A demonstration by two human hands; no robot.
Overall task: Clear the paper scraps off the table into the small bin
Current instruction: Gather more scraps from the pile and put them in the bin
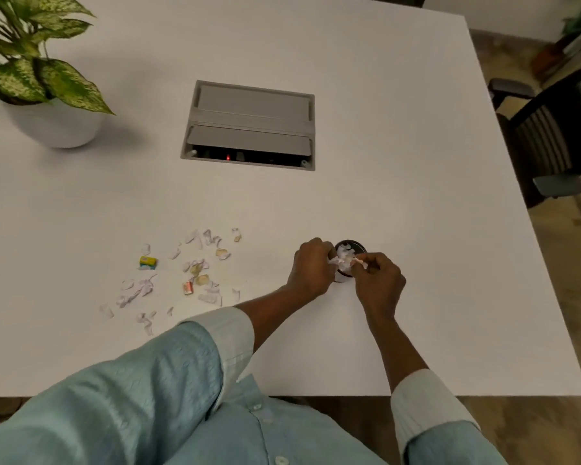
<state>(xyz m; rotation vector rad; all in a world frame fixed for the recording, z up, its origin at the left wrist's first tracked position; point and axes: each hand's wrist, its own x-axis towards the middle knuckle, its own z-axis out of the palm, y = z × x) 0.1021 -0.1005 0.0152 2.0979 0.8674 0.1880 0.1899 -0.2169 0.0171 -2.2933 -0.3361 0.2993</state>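
Note:
A small dark round bin (pixel 355 245) stands on the white table (pixel 416 196), with white paper showing inside it. My left hand (pixel 311 268) and my right hand (pixel 379 280) meet right over the bin's near side, both pinching crumpled paper scraps (pixel 344 260) above its opening. The bin's near half is hidden by my fingers. To the left, several loose paper scraps (pixel 202 260) lie scattered on the table, among them a yellow wrapper (pixel 148 261) and a small orange-red one (pixel 188 287).
A potted plant (pixel 52 122) in a white pot sits at the back left. A grey cable box (pixel 249 125) with its flap open is set into the table's middle. A dark chair (pixel 550 139) stands past the right edge.

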